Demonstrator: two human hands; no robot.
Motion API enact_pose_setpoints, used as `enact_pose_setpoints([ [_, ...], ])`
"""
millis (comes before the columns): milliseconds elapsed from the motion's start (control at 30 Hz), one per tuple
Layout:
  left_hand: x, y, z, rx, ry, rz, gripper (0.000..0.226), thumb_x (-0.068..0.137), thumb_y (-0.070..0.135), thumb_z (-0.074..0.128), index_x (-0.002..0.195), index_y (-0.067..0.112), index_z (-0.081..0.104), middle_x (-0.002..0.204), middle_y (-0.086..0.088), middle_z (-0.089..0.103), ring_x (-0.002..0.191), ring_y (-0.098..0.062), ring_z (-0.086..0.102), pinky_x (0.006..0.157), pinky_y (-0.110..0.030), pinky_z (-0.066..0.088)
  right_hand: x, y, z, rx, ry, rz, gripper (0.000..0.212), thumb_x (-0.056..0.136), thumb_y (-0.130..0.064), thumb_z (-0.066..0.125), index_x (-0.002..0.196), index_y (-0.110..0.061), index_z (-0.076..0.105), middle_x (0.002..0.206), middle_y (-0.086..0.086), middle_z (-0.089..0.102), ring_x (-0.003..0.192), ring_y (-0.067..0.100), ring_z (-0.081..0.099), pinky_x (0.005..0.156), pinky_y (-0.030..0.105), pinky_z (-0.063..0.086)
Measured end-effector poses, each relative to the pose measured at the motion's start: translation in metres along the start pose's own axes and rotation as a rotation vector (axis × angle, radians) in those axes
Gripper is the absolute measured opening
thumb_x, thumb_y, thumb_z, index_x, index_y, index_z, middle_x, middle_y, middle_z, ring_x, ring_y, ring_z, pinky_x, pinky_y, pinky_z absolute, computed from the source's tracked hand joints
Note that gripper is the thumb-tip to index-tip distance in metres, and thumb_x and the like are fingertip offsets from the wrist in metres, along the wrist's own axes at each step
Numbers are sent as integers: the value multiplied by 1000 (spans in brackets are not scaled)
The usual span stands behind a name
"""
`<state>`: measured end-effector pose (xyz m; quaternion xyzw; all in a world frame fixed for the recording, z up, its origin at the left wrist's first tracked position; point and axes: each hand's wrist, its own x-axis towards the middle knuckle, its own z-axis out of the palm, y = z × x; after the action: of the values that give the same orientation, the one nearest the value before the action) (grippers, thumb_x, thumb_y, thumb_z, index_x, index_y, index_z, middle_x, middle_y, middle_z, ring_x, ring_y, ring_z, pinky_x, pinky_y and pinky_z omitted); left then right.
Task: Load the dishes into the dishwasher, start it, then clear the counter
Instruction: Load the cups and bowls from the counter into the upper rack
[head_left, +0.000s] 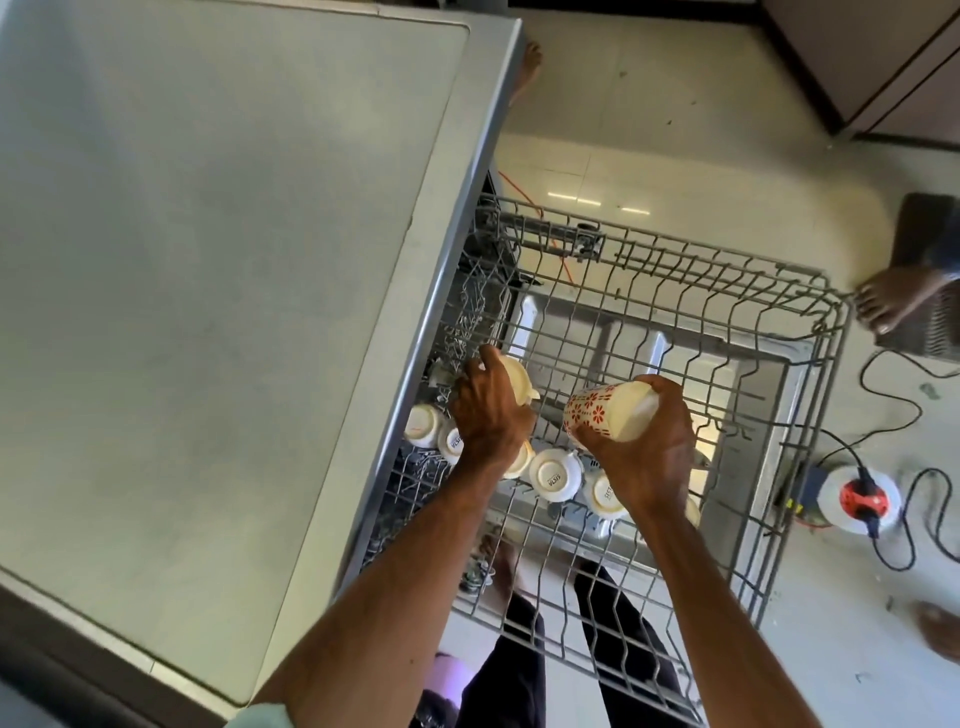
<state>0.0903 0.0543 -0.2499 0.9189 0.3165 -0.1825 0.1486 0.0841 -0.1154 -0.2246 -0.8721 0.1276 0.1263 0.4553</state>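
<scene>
Red-flowered cup (597, 410): right hand (649, 447) is curling round it above the rack (727, 291) middle. Cream cup (517, 387): left hand (488, 415) is gripping it at the rack's inner edge. White cups (553, 473) are sitting upturned in the rack. Loading is partway; starting and counter-clearing are likely still pending.

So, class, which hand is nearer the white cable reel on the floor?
Right. The right hand, holding a floral cup, is over the rack, closer to the cable reel; the left hand, holding a cream cup, is farther, beside the counter.
</scene>
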Motion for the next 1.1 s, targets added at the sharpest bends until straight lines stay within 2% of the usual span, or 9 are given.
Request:
enact_pose_setpoints([
  [133,1,-5,4,-61,5,0,103,68,31,89,147,11,27,147,-18,43,126,-39,51,94,-48,54,1,3,1,-105,-27,-80,82,62,-28,95,129,-19,46,122,6,56,101,15,49,76,35,50],
  [233,-4,-10,9,-116,46,11,110,67,31,90,150,9,22,150,-18,37,130,-38,47,96,-52,52,1,8,8,-205,-63,-135,79,65,-27,93,129,-16,47,123,10,56,100,22,55,74,35,50],
  [400,-19,-21,10,-134,118,64,119,64,31,92,154,7,18,157,-19,28,141,-34,35,113,-47,40,2,7,32,-341,-165,-228,85,61,-19,93,129,-19,43,127,10,52,107,34,61,81,51,58],
  [467,-27,-24,10,-118,122,71,119,65,28,92,155,5,17,160,-19,24,145,-33,29,118,-44,33,4,2,41,-376,-162,-242,85,61,-19,92,130,-19,42,127,11,52,109,34,60,85,51,57],
  [600,-41,-31,9,-160,124,75,113,65,20,91,153,5,21,157,-18,29,142,-31,34,113,-42,41,9,-3,54,-427,-167,-194,85,63,-17,92,130,-20,40,128,10,50,114,32,56,91,49,55],
  [700,-47,-36,9,-166,131,89,109,65,20,90,151,6,25,154,-16,32,138,-28,39,109,-37,45,5,5,60,-509,-200,-218,83,68,-18,89,135,-14,39,134,17,45,123,37,47,96,54,50],
  [767,-49,-39,9,-171,142,99,107,64,20,90,149,5,27,152,-16,34,137,-28,40,108,-39,46,2,10,62,-520,-214,-211,82,71,-19,87,136,-13,38,134,20,43,124,39,45,97,56,49],
  [967,-67,-44,2,-214,145,127,99,68,18,87,148,5,28,155,-16,30,142,-31,36,109,-44,46,-12,15,61,-421,-119,-214,86,72,-22,85,142,-12,34,137,18,42,126,38,46,97,57,48],
  [1100,-98,-45,-19,-297,121,197,90,78,21,76,151,4,26,159,-16,23,148,-30,26,117,-43,35,-39,4,48,-342,-7,-235,86,72,-19,84,142,-6,35,141,21,40,129,38,44,103,54,46],
])
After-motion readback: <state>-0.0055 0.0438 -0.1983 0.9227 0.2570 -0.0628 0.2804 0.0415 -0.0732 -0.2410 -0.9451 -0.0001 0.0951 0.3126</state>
